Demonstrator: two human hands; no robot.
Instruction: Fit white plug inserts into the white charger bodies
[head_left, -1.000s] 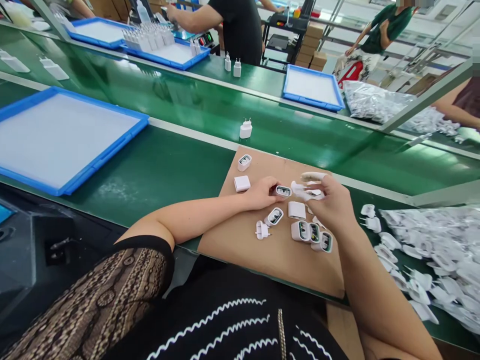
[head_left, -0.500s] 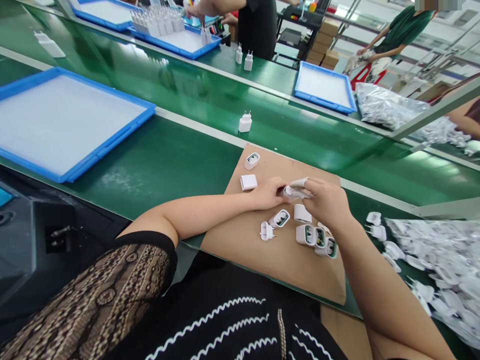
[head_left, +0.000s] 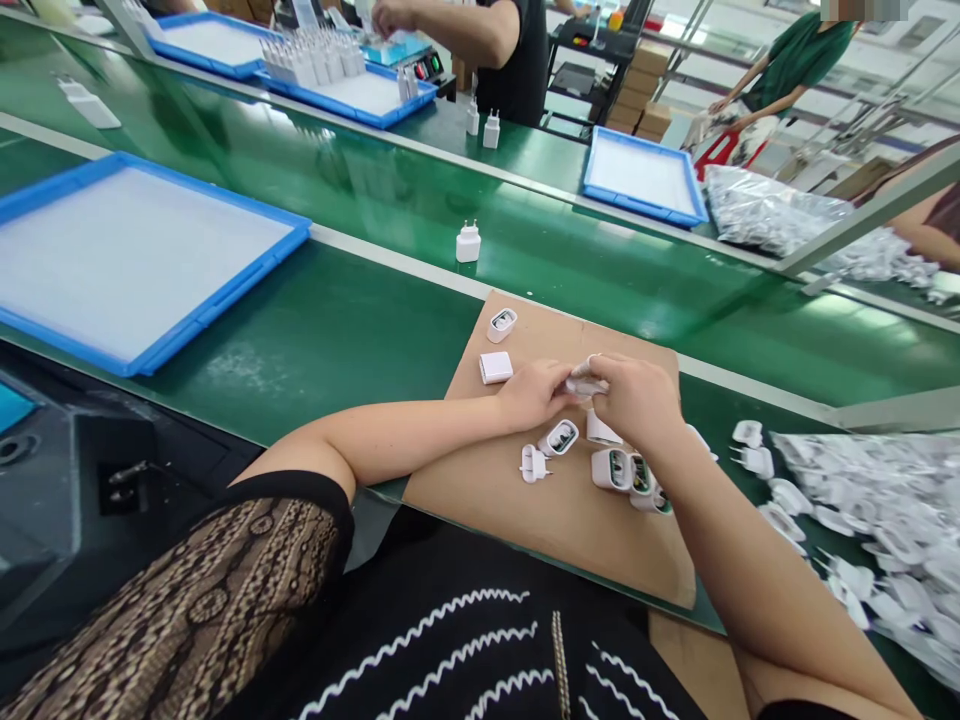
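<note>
Over a brown cardboard sheet (head_left: 525, 500), my left hand (head_left: 534, 393) and my right hand (head_left: 636, 398) meet, both closed on one small white charger part (head_left: 584, 384) held between the fingertips. White charger shells lie around them: one (head_left: 502, 324) and a square one (head_left: 496, 367) to the upper left, an open shell (head_left: 561, 437) and a two-pin plug piece (head_left: 532, 463) just below my left hand, and a short row of shells (head_left: 627, 470) under my right wrist.
A large blue tray (head_left: 135, 262) lies at the left on the green belt (head_left: 360, 320). One assembled charger (head_left: 468, 243) stands on the belt. A heap of white plug pieces (head_left: 870, 520) fills the right. Other people work across the line by more blue trays (head_left: 645, 175).
My right hand has moved left to my left hand and pressed its piece onto the shell held there. The charger on the belt has drifted left.
</note>
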